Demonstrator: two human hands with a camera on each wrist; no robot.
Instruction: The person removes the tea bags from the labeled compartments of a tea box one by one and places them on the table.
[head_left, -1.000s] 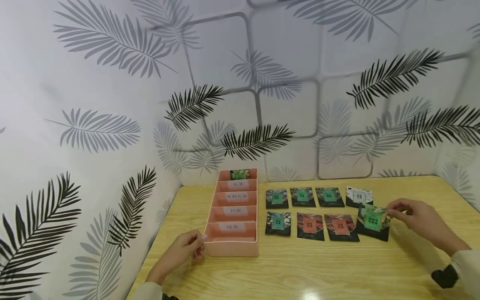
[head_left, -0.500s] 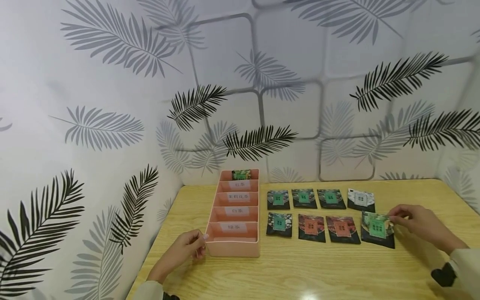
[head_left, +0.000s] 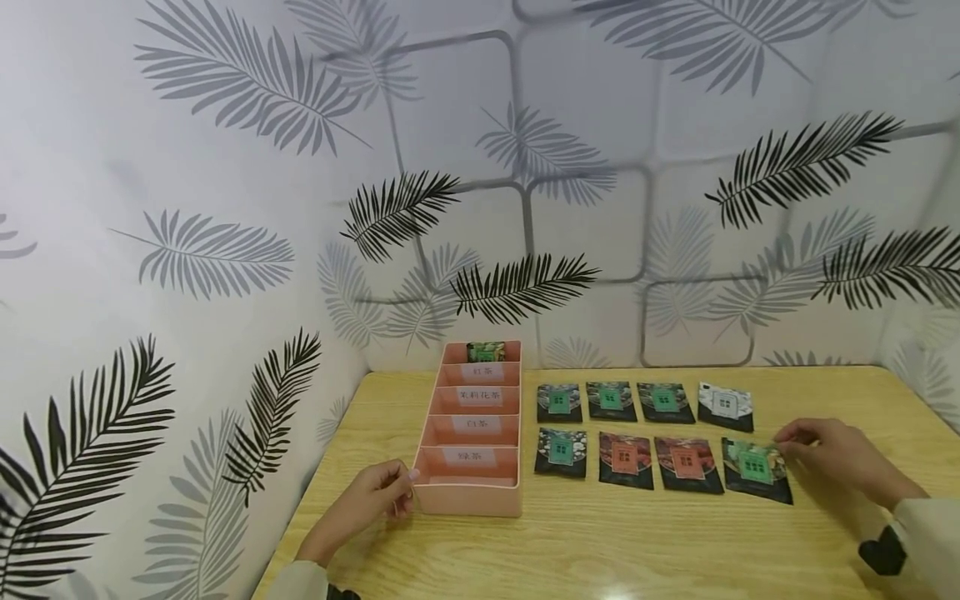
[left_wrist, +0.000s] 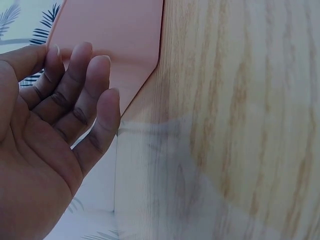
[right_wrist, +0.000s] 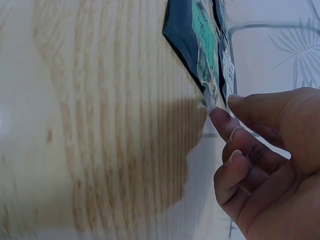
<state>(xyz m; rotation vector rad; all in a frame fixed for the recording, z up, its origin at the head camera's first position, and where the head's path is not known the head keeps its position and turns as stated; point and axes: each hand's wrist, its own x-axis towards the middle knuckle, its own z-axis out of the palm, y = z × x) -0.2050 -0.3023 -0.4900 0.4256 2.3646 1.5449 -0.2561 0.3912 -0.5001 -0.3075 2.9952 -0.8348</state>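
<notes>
My left hand (head_left: pixel 384 490) pinches the front left corner of a pink compartment box (head_left: pixel 467 500) between thumb and index finger; in the left wrist view its other fingers (left_wrist: pixel 102 75) curve loosely beside the box wall. At the right end of the front row, a black-and-green tea sachet (head_left: pixel 756 468) lies on the table. My right hand (head_left: pixel 847 458) is at that sachet's right corner. In the right wrist view the index fingertip (right_wrist: pixel 216 114) touches the sachet's corner (right_wrist: pixel 202 50), and the thumb stands slightly apart from it.
Two red tea sachets (head_left: pixel 626 458) and a dark one with white flowers (head_left: pixel 561 452) share the front row. Behind lie green-labelled sachets (head_left: pixel 611 400) and a white-and-black one (head_left: pixel 725 405). A green sachet (head_left: pixel 486 352) sits in the box's rear compartment. A patterned wall backs the table (head_left: pixel 637 542).
The right hand has brought the green sachet down and slightly right, from overlapping the white-and-black one to flat on the table, and the fingers have loosened. The left hand stays at the box.
</notes>
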